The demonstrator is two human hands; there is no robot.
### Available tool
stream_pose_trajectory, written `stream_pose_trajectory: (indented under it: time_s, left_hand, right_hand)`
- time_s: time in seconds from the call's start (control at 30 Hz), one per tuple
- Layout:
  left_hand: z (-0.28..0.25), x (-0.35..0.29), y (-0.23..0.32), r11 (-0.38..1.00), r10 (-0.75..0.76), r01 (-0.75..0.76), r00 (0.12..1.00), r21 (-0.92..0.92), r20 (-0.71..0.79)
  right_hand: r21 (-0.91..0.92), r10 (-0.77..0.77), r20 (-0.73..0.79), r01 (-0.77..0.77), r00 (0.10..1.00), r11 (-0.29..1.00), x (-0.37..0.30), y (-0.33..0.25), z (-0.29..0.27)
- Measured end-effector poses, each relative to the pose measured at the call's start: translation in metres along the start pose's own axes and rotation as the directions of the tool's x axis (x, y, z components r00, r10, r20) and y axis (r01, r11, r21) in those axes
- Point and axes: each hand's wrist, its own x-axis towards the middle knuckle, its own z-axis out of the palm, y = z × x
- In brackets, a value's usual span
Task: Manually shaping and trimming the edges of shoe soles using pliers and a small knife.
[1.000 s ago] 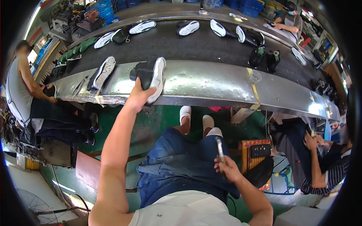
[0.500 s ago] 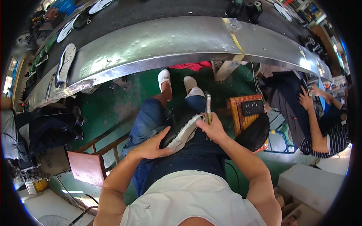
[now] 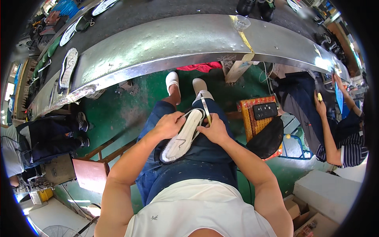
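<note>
On my lap lies a shoe with its whitish underside turned up, a dark squiggle along it and a toothed edge at the heel. Around its toe a pale band stands a little away from the edge. My left hand is closed at the toe's left side, fingertips pinching the rim. A slim tool with a metal tip and yellowish handle points away from me, held in my right hand. That hand's thumb reaches to the band on the shoe's right side.
A metal-edged workbench crosses ahead, with a white sole on its left edge and black shoes farther back. At right stands a stool bearing a black phone-like device. A wooden seat stands left; co-workers sit on both sides.
The shoe has turned from its side to underside up. My left hand has moved from its near end to the toe. The tool in my right hand has tilted left.
</note>
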Motion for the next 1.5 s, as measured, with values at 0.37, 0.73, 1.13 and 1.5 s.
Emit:
stream_pose_trajectory:
  time_s: [0.37,0.73,1.13,1.5]
  left_hand:
    - [0.012,0.062,-0.024,0.804,0.088,0.082,0.963,-0.590,0.254]
    - [-0.045,-0.100,-0.036,0.718,0.299,-0.586,0.746,-0.375,-0.594]
    - [-0.045,-0.105,-0.075,0.840,0.266,-0.476,0.780,-0.260,-0.567]
    - [-0.042,-0.078,-0.106,0.761,0.224,-0.507,0.791,-0.405,-0.570]
  right_hand:
    - [0.107,-0.055,0.006,0.054,0.998,0.993,0.005,0.017,-0.004]
    - [0.292,-0.300,0.420,0.185,0.857,0.938,-0.088,-0.051,-0.038]
    - [0.409,-0.336,0.692,0.037,0.639,0.912,-0.038,-0.127,-0.005]
    - [-0.034,-0.560,0.397,0.621,0.727,0.783,-0.006,-0.090,0.044]
